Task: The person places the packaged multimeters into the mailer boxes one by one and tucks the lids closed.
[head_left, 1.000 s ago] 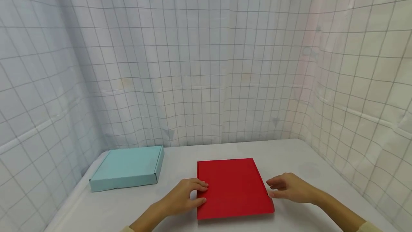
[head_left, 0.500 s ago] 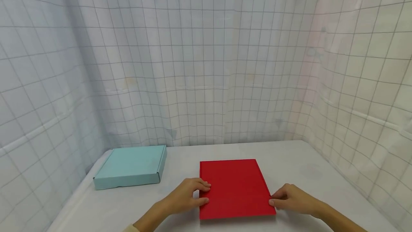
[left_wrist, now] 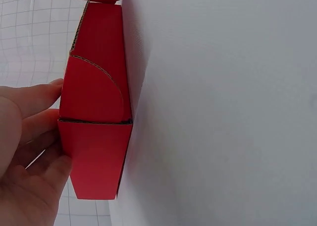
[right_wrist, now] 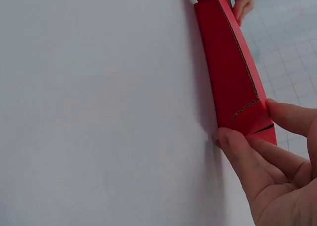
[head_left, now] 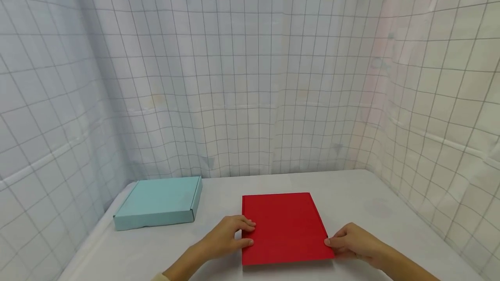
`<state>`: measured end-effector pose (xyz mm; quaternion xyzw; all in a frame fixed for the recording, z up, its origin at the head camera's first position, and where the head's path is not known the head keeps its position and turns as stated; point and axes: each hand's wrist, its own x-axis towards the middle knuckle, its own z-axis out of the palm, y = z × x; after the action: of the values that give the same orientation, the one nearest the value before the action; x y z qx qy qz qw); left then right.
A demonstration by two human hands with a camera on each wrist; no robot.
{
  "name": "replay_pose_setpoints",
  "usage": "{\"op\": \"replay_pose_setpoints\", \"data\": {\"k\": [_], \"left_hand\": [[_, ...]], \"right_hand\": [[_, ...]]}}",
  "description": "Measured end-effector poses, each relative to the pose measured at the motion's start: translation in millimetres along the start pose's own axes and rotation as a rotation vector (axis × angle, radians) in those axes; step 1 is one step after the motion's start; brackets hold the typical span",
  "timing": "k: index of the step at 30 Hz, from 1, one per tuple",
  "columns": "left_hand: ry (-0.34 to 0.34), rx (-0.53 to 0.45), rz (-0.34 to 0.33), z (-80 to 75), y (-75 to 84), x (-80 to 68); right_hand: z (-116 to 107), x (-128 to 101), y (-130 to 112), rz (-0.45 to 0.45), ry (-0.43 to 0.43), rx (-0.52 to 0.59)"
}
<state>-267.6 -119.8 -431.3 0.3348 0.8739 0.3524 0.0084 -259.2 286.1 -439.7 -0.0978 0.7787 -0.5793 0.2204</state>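
A flat red cardboard box [head_left: 285, 227] lies in front of me, its lid down over the top. At its left edge my left hand [head_left: 224, 237] rests, thumb and fingers touching the lid; the left wrist view shows the box's corner and a rounded side flap [left_wrist: 96, 89] beneath the lid. My right hand [head_left: 353, 244] pinches the front right corner, thumb on the lid's edge. In the right wrist view its fingers press the rounded corner flap [right_wrist: 250, 118] from the front. The lid's front edge stands slightly out over the front wall [right_wrist: 228, 67].
A closed light-blue cardboard box [head_left: 158, 200] lies at the back left of the white tabletop [head_left: 218, 190]. A pale curtain with a grid pattern [head_left: 250, 77] hangs behind and along both sides.
My right hand has come from beside the box to its front right corner and taken hold there. The raised right corner of the lid now lies flatter. My left hand stays put.
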Motion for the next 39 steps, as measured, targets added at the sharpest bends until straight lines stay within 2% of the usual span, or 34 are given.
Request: {"op": "replay_pose_setpoints", "data": {"k": [7,12,20,27,29,32,36,39], "left_hand": [[-0.006,-0.009,-0.008,0.8,0.0,1.7],[0.005,-0.005,-0.027,1.2,-1.5,2.0],[0.021,-0.028,-0.019,4.6,-3.6,0.5],[0.018,-0.033,-0.019,6.0,-3.7,-1.3],[0.009,-0.032,-0.023,5.2,-3.7,-2.6],[0.006,-0.037,-0.044,3.2,-3.3,-4.4],[0.049,-0.069,-0.089,2.2,-3.1,-7.3],[0.094,-0.107,-0.164,3.7,-2.3,-11.3]], "right_hand": [[5.0,-3.2,5.5,-0.004,-0.026,0.082],[3.8,-2.4,4.7,-0.017,-0.022,0.051],[-0.8,-1.6,3.1,-0.042,0.013,-0.167],[2.4,2.7,-7.4,-0.068,0.097,-0.443],[2.8,5.5,-9.8,-0.073,0.117,-0.49],[1.5,9.5,-11.4,-0.087,0.11,-0.491],[-2.0,13.1,-10.5,-0.124,0.049,-0.433],[-4.2,15.0,-9.4,-0.14,0.018,-0.397]]}}
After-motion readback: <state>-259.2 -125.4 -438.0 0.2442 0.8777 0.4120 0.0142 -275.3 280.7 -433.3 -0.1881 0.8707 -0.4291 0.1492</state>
